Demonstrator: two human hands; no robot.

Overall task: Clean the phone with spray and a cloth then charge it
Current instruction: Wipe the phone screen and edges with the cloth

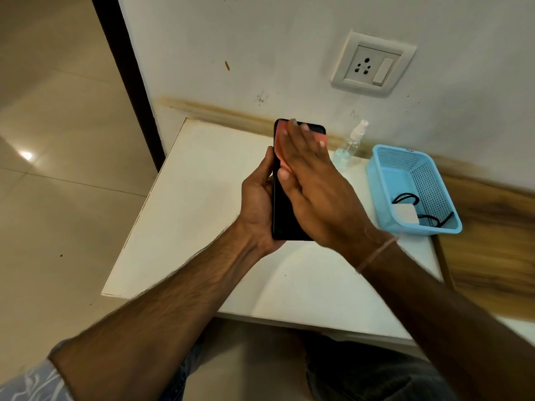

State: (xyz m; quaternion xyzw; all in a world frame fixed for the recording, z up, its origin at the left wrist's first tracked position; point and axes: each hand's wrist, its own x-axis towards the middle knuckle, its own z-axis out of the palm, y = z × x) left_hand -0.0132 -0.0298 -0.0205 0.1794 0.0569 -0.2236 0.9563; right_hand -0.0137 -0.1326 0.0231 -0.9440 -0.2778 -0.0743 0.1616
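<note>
Against the wall, the table [188, 198] is seen, with a blue basket [422, 228] set at its right rear. Above the middle of the table the phone [285, 218] is held clear of the top, long axis pointing away, screen toward the camera.

The phone is clasped from the left side by the left grip [257, 204]. The thumb is hooked along the left edge, and the fingers behind are hidden. The right grip [315, 195] is laid flat across the glass, fingers straight and curled round nothing. A pinkish patch [281, 151] is seen under those fingers. It is judged to be the cloth, though blur prevents certainty.

A clear spray bottle [351, 143] is stood by the wall between phone and basket. A socket [373, 63] is fixed in the wall above it. A white charger [405, 214] and a black cable [405, 198] are left in the basket.

The phone is judged light, stiff and thin. Its glass is likely slick, more so once sprayed, and apt to crack if dropped. It is best taken by the two long edges with the palm behind, so that wiping pressure is backed and the screen is left free. The bottom port should be kept dry before the cable is fitted.
</note>
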